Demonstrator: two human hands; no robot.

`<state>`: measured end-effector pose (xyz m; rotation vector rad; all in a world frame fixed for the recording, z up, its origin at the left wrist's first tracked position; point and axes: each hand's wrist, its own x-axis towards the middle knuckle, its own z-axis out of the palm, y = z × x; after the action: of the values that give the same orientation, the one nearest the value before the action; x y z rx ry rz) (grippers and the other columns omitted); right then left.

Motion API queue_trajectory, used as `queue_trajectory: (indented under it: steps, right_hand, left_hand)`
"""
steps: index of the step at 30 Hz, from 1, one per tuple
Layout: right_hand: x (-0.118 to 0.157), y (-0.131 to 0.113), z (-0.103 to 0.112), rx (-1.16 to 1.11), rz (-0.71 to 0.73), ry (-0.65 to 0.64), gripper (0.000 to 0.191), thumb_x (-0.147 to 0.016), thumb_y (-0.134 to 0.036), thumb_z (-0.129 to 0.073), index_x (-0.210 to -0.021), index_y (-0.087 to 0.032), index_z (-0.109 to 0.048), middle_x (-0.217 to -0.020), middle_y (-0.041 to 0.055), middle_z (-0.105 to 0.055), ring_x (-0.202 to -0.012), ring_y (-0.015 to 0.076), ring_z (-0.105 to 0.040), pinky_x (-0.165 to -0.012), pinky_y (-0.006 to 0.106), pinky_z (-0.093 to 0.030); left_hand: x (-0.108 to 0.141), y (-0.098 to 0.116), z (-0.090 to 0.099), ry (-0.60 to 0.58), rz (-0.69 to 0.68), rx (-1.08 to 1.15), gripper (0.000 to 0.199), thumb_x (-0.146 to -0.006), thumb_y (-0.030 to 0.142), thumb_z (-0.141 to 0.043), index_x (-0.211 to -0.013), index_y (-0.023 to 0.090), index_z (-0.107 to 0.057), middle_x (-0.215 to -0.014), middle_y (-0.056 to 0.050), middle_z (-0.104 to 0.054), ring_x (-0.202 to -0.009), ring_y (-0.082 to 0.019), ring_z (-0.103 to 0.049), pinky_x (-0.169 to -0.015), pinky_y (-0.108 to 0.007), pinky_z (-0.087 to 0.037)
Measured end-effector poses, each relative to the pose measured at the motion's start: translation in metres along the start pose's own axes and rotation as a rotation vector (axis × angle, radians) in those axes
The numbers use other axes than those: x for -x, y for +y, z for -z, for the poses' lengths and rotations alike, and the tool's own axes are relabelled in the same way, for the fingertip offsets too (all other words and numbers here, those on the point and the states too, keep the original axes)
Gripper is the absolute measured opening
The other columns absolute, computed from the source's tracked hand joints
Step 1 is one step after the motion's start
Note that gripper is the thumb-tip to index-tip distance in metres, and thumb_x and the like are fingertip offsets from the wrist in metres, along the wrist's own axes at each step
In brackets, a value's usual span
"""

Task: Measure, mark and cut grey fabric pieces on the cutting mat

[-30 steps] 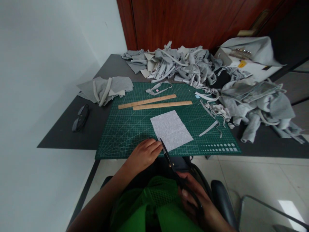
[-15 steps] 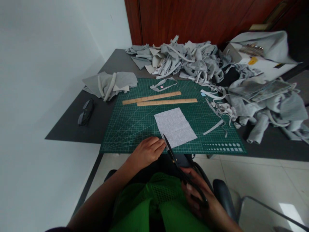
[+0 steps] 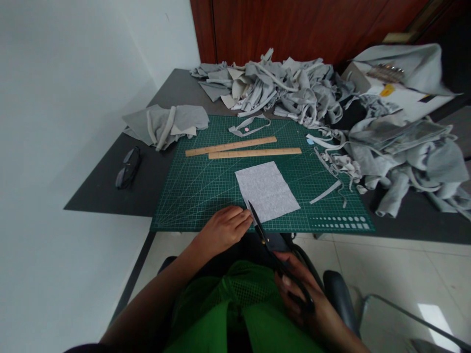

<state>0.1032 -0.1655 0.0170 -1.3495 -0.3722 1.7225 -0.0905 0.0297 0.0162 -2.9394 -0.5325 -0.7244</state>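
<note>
A light grey, roughly square piece of cloth [image 3: 270,189] lies on the green cutting mat [image 3: 195,196], close to its front edge. With fingers pressed together, my left hand [image 3: 230,225] pinches the cloth's near left corner. My right hand [image 3: 300,289] grips black scissors [image 3: 262,233] by the handles, below the front edge of the mat. The blades point up and away, with the tip over the cloth's left edge beside my left fingertips. Part of the left fingers' grip is hidden.
Two wooden rulers [image 3: 253,153] lie behind the cloth. Heaped grey fabric scraps [image 3: 253,88] fill the back, and more fabric [image 3: 408,152] piles up on the right. Glasses [image 3: 128,167] and folded cloth [image 3: 165,125] are at left. A thin strip [image 3: 326,192] lies right of the cloth.
The view has shifted slightly. My hands, the scissors and the cloth stay in nearly the same places; the scissor handles have moved only a little.
</note>
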Motion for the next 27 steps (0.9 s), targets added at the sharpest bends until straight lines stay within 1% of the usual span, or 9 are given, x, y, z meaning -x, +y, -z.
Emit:
queue_trajectory:
  steps: [6, 10, 12, 16, 18, 20, 24, 27]
  right_hand:
    - [0.001, -0.001, -0.002, 0.068, -0.012, -0.007, 0.068, -0.086, -0.061, -0.077, -0.141, -0.029, -0.052, -0.074, -0.0066, -0.052, -0.046, 0.0049, -0.037, -0.040, 0.017, -0.026]
    - [0.004, -0.006, -0.006, 0.105, -0.028, -0.028, 0.073, -0.083, -0.064, -0.079, -0.141, -0.030, -0.051, -0.077, -0.0047, -0.057, -0.048, 0.0068, -0.042, -0.042, 0.019, -0.031]
    - [0.006, -0.011, -0.009, 0.108, -0.029, -0.025, 0.073, -0.082, -0.065, -0.079, -0.139, -0.029, -0.053, -0.077, -0.0041, -0.059, -0.048, 0.0073, -0.044, -0.043, 0.020, -0.033]
    - [0.012, -0.017, -0.016, 0.103, -0.033, 0.012, 0.076, -0.082, -0.067, -0.078, -0.139, -0.026, -0.051, -0.072, -0.0056, -0.058, -0.047, 0.0074, -0.043, -0.043, 0.020, -0.034]
    - [0.013, -0.017, -0.016, 0.107, -0.045, 0.018, 0.078, -0.084, -0.067, -0.076, -0.142, -0.023, -0.048, -0.063, -0.0082, -0.053, -0.046, 0.0078, -0.041, -0.043, 0.019, -0.033]
    - [0.013, -0.016, -0.014, 0.100, -0.058, 0.004, 0.078, -0.086, -0.066, -0.074, -0.144, -0.022, -0.046, -0.059, -0.0102, -0.049, -0.043, 0.0076, -0.038, -0.041, 0.019, -0.031]
    - [0.011, -0.014, -0.009, 0.019, -0.063, -0.025, 0.073, -0.086, -0.062, -0.076, -0.141, -0.024, -0.047, -0.069, -0.0086, -0.053, -0.043, 0.0054, -0.039, -0.037, 0.017, -0.029]
    - [0.009, -0.013, -0.006, -0.034, -0.052, -0.048, 0.071, -0.087, -0.058, -0.077, -0.141, -0.025, -0.046, -0.073, -0.0086, -0.053, -0.043, 0.0043, -0.038, -0.036, 0.016, -0.031]
  left_hand:
    - [0.001, 0.000, -0.001, -0.033, 0.006, 0.010, 0.019, -0.100, 0.008, -0.058, -0.114, 0.013, -0.070, -0.117, -0.008, -0.076, -0.097, -0.020, -0.066, -0.086, -0.035, -0.060]
    - [0.002, -0.001, -0.005, -0.055, 0.038, 0.040, 0.017, -0.099, 0.008, -0.058, -0.111, 0.015, -0.069, -0.113, -0.006, -0.075, -0.098, -0.021, -0.066, -0.088, -0.036, -0.059]
    - [0.003, -0.002, -0.007, -0.035, 0.058, 0.051, 0.017, -0.100, 0.009, -0.058, -0.112, 0.015, -0.069, -0.114, -0.007, -0.074, -0.100, -0.021, -0.065, -0.090, -0.036, -0.059]
    - [0.003, -0.004, -0.010, 0.018, 0.055, 0.062, 0.018, -0.101, 0.009, -0.056, -0.113, 0.012, -0.067, -0.114, -0.008, -0.073, -0.098, -0.022, -0.065, -0.089, -0.036, -0.059]
    - [0.001, -0.005, -0.010, 0.028, 0.059, 0.068, 0.020, -0.100, 0.007, -0.053, -0.114, 0.011, -0.067, -0.113, -0.008, -0.073, -0.097, -0.022, -0.065, -0.088, -0.036, -0.059]
    - [-0.001, -0.004, -0.009, 0.036, 0.065, 0.062, 0.023, -0.099, 0.004, -0.051, -0.114, 0.011, -0.067, -0.112, -0.008, -0.073, -0.097, -0.022, -0.065, -0.089, -0.035, -0.059]
    - [-0.003, -0.001, -0.007, 0.023, 0.070, 0.015, 0.025, -0.098, 0.002, -0.050, -0.114, 0.012, -0.066, -0.111, -0.008, -0.072, -0.096, -0.022, -0.065, -0.087, -0.035, -0.059]
    - [-0.004, 0.002, -0.006, -0.021, 0.078, -0.007, 0.023, -0.098, 0.003, -0.052, -0.115, 0.011, -0.066, -0.112, -0.008, -0.073, -0.096, -0.022, -0.065, -0.086, -0.036, -0.059]
